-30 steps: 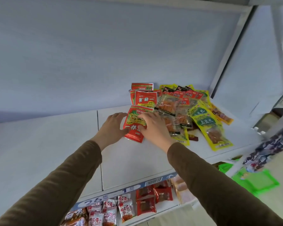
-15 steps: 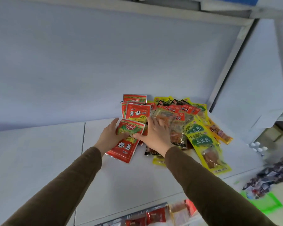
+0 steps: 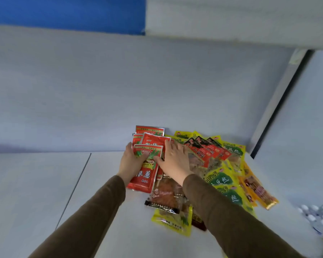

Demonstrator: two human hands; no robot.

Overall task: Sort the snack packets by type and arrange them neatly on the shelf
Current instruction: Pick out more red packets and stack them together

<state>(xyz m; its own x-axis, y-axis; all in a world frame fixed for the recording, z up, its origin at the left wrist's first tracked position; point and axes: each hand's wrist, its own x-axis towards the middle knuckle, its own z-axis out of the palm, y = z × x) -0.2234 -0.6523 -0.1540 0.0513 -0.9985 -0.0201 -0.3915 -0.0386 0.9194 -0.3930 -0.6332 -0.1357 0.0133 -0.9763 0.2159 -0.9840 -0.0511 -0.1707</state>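
Note:
A heap of snack packets lies on the white shelf [image 3: 101, 211] near the back right corner. My left hand [image 3: 131, 161] holds a red packet with green leaves [image 3: 145, 175] at its left edge, thumb on its face. My right hand [image 3: 173, 159] lies flat with straight fingers on the pile, its thumb touching the same packet's right edge. More red packets [image 3: 153, 135] are stacked behind it. Yellow-green packets [image 3: 222, 181], red-and-black packets [image 3: 207, 149] and a clear packet with orange contents [image 3: 166, 196] lie to the right and in front.
The shelf's back wall [image 3: 119, 90] rises right behind the pile. A grey upright post [image 3: 280, 101] stands at the back right corner. Orange-yellow packets [image 3: 257, 190] reach toward the right edge. White bottle caps [image 3: 315, 213] show at lower right. A seam [image 3: 75, 187] divides the shelf boards.
My head has tilted up, so the pile sits lower in view. Both hands slid the red packet back toward the stack of red packets.

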